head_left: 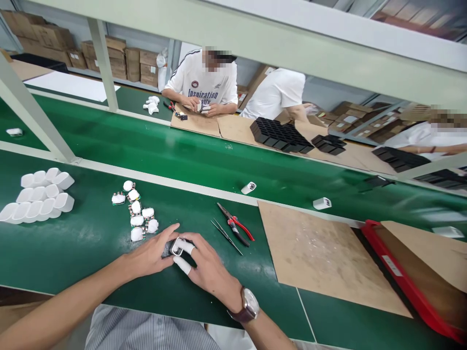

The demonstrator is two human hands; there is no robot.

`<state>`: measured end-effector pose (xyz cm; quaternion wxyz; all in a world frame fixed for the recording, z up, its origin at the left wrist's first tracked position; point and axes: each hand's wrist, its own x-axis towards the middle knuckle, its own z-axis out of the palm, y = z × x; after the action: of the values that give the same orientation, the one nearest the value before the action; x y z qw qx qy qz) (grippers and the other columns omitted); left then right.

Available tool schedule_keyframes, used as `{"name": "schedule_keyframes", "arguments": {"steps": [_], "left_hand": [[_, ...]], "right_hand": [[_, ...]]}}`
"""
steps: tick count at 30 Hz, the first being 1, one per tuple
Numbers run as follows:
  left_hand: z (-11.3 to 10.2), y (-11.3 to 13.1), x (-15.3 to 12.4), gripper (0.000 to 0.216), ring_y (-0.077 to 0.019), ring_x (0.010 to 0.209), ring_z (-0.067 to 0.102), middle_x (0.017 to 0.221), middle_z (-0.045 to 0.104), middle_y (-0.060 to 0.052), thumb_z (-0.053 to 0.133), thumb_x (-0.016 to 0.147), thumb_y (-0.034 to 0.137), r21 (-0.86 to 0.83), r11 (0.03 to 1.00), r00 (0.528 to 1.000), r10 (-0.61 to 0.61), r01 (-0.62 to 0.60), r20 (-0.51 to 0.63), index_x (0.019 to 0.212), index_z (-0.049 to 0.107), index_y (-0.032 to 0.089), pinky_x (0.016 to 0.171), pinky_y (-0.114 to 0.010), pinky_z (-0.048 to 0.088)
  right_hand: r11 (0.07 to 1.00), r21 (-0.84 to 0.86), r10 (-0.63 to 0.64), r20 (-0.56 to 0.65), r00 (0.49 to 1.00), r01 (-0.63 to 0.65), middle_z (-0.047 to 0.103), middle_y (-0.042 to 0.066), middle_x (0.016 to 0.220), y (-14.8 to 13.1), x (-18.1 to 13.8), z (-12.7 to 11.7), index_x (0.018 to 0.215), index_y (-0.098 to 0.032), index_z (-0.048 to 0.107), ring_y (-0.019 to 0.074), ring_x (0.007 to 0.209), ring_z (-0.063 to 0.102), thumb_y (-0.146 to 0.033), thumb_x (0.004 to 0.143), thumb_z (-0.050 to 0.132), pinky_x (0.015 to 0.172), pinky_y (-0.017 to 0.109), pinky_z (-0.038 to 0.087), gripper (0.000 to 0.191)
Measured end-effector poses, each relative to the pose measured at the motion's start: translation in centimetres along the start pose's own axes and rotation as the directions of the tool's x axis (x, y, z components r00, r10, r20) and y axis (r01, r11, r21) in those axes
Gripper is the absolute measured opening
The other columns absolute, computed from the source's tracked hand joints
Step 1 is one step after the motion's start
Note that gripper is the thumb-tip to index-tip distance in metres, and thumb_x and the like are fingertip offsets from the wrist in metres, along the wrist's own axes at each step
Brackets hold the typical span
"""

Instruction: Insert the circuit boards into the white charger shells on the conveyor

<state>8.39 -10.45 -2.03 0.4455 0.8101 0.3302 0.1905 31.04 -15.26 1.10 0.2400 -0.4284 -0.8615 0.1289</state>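
Note:
My left hand (151, 253) and my right hand (206, 265) meet over a small white charger part (177, 246) seated in a dark fixture on the green table. Both hands have fingers curled against the part; the right wears white finger cots and a wristwatch. Just to the left lie several white plug inserts with circuit boards (138, 216). Farther left stand rows of empty white charger shells (38, 197).
Red-handled pliers (235, 224) and tweezers (226, 236) lie right of my hands, beside a brown cardboard sheet (321, 257). A red tray (408, 287) sits at the right. White chargers (321, 203) ride the green belt. Three people work across it, with black trays (280, 136).

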Motion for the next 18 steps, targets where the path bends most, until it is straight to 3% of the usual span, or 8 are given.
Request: {"name": "schedule_keyframes", "arguments": {"steps": [5, 7, 9, 11, 13, 15, 18], "left_hand": [[0.2, -0.3, -0.1, 0.095, -0.0277, 0.143, 0.055, 0.157, 0.054, -0.01, 0.063, 0.092, 0.014, 0.038, 0.999, 1.0, 0.022, -0.022, -0.011, 0.166, 0.005, 0.03, 0.118, -0.049, 0.049], [0.2, -0.2, -0.3, 0.091, -0.0276, 0.141, 0.057, 0.155, 0.055, -0.012, 0.064, 0.094, 0.016, 0.09, 0.994, 0.996, 0.061, -0.056, -0.059, 0.165, 0.009, 0.028, 0.116, -0.048, 0.051], [0.3, -0.1, -0.5, 0.081, -0.0291, 0.139, 0.058, 0.154, 0.054, -0.015, 0.068, 0.096, 0.024, 0.181, 0.977, 0.984, 0.133, -0.11, -0.118, 0.162, 0.022, 0.026, 0.113, -0.048, 0.053], [0.4, 0.1, -0.5, 0.063, -0.0314, 0.133, 0.061, 0.148, 0.056, -0.016, 0.071, 0.096, 0.032, 0.313, 0.933, 0.959, 0.237, -0.179, -0.156, 0.152, 0.042, 0.024, 0.106, -0.048, 0.058], [0.5, 0.4, -0.4, 0.04, -0.0293, 0.118, 0.067, 0.135, 0.062, -0.015, 0.069, 0.099, 0.028, 0.435, 0.866, 0.921, 0.349, -0.247, -0.172, 0.136, 0.056, 0.022, 0.095, -0.044, 0.062], [0.6, 0.7, -0.1, 0.026, -0.0247, 0.102, 0.069, 0.122, 0.067, -0.013, 0.062, 0.101, 0.016, 0.511, 0.804, 0.87, 0.453, -0.304, -0.194, 0.126, 0.061, 0.02, 0.086, -0.039, 0.062], [0.8, 1.0, 0.2, 0.022, -0.0227, 0.091, 0.066, 0.115, 0.068, -0.014, 0.061, 0.098, 0.007, 0.597, 0.725, 0.811, 0.549, -0.342, -0.202, 0.117, 0.063, 0.017, 0.077, -0.037, 0.061]], "right_hand": [[0.998, -0.067, -0.017, 0.059, 0.998, 0.021, 0.062, 0.015, 0.134, -0.2, 0.7, -0.6, 0.127, -0.022, 0.061, 0.0325, 0.118, 0.062, -0.025, 0.104, 0.057, 0.097, 0.055, 0.057, 0.023], [0.999, 0.045, 0.028, 0.037, 0.999, -0.03, 0.062, 0.013, 0.133, 0.2, 0.7, -0.7, 0.129, -0.023, 0.059, 0.0294, 0.117, 0.063, -0.026, 0.104, 0.057, 0.098, 0.051, 0.057, 0.025], [0.974, 0.204, 0.118, -0.074, 0.99, -0.101, 0.062, 0.011, 0.131, 0.8, 0.5, -0.7, 0.134, -0.024, 0.055, 0.0245, 0.118, 0.063, -0.026, 0.105, 0.057, 0.101, 0.045, 0.057, 0.029], [0.943, 0.296, 0.211, -0.178, 0.961, -0.152, 0.061, 0.01, 0.129, 1.6, 0.0, -0.5, 0.137, -0.026, 0.053, 0.0215, 0.117, 0.063, -0.024, 0.106, 0.054, 0.102, 0.041, 0.057, 0.031], [0.932, 0.316, 0.252, -0.205, 0.946, -0.18, 0.061, 0.01, 0.129, 2.2, -0.6, 0.0, 0.138, -0.028, 0.053, 0.0209, 0.116, 0.064, -0.023, 0.107, 0.053, 0.102, 0.041, 0.057, 0.032], [0.931, 0.313, 0.26, -0.201, 0.945, -0.189, 0.061, 0.01, 0.129, 2.7, -1.1, 0.4, 0.139, -0.028, 0.054, 0.0213, 0.116, 0.064, -0.024, 0.106, 0.054, 0.102, 0.041, 0.057, 0.033], [0.935, 0.302, 0.26, -0.231, 0.938, -0.185, 0.062, 0.01, 0.13, 3.2, -1.7, 0.9, 0.138, -0.029, 0.056, 0.022, 0.118, 0.064, -0.024, 0.106, 0.054, 0.102, 0.041, 0.058, 0.033]]}}
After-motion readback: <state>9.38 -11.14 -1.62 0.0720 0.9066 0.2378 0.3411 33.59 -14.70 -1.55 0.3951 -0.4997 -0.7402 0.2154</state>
